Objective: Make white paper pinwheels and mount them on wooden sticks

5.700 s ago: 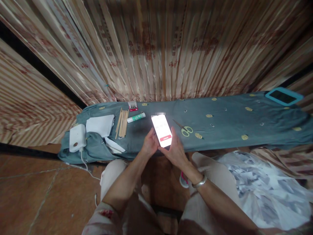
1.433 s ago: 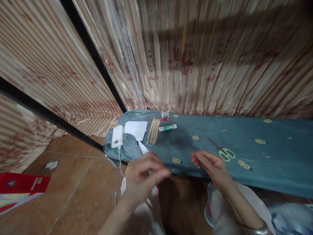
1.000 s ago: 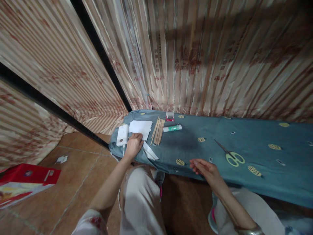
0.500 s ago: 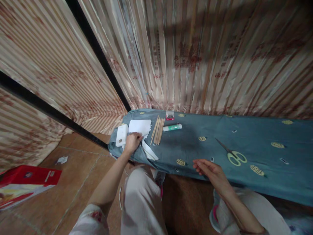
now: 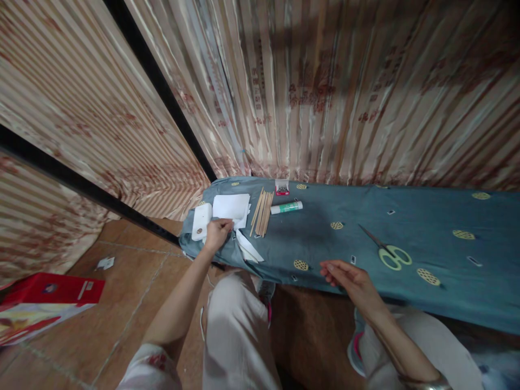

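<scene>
1. My left grip (image 5: 218,234) pinches the white paper sheets (image 5: 229,205), at nine o'clock from the wooden sticks (image 5: 264,214); a hard tug could crease them.
2. My right grip (image 5: 351,279) curls loosely; I can't tell whether it's empty.

On my feed I can read no wording: the striped curtain (image 5: 309,92), white-and-green tube (image 5: 287,207) and larger red box (image 5: 51,306) bear only illegible marks (too small or blurred for me).
</scene>
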`<move>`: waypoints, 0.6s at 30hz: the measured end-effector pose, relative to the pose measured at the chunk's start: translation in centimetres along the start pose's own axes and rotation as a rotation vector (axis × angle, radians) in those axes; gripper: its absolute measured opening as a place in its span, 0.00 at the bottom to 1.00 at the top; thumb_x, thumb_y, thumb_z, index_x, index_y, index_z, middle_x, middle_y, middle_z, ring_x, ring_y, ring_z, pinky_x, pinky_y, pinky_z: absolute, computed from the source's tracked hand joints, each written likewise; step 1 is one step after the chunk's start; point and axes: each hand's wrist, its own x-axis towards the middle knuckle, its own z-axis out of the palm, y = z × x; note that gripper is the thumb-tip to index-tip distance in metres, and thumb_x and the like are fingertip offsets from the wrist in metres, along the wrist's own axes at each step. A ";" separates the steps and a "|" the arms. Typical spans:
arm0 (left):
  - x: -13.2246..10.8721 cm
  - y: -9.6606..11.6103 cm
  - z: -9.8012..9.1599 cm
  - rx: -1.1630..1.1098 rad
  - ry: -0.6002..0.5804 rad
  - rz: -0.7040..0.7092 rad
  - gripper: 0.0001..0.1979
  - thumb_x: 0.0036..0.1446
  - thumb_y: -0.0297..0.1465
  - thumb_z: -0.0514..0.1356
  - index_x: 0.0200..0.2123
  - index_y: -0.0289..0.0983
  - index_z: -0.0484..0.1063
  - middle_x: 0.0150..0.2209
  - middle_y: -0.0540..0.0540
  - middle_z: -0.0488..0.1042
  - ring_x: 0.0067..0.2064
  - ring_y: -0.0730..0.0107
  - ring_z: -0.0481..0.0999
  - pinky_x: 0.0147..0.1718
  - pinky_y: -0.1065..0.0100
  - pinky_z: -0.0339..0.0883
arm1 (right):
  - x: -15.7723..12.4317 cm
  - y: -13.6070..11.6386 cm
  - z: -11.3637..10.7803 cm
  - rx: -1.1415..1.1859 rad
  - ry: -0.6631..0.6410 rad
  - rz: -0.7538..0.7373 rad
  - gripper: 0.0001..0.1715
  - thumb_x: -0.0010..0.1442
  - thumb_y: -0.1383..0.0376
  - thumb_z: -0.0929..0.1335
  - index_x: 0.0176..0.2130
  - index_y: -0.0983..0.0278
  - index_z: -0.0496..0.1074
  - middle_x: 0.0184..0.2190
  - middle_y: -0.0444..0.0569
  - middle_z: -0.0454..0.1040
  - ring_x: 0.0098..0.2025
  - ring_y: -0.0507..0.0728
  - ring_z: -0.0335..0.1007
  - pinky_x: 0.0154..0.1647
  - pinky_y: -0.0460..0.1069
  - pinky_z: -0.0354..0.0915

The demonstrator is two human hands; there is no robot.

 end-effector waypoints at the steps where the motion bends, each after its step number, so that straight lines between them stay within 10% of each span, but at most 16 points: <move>1: 0.1 0.0 0.1 -0.023 0.017 -0.026 0.10 0.46 0.35 0.62 0.23 0.35 0.78 0.19 0.49 0.74 0.23 0.69 0.72 0.24 0.70 0.64 | 0.0 -0.1 0.0 -0.001 0.001 0.002 0.34 0.35 0.40 0.76 0.31 0.65 0.80 0.26 0.52 0.79 0.28 0.54 0.69 0.29 0.49 0.64; 18: -0.1 0.9 0.2 -0.229 0.057 -0.199 0.09 0.44 0.34 0.63 0.24 0.33 0.77 0.20 0.48 0.76 0.23 0.68 0.75 0.27 0.68 0.71 | -0.2 0.5 -0.9 -0.007 -0.006 -0.015 0.33 0.39 0.40 0.75 0.32 0.64 0.80 0.28 0.52 0.79 0.29 0.54 0.69 0.30 0.48 0.66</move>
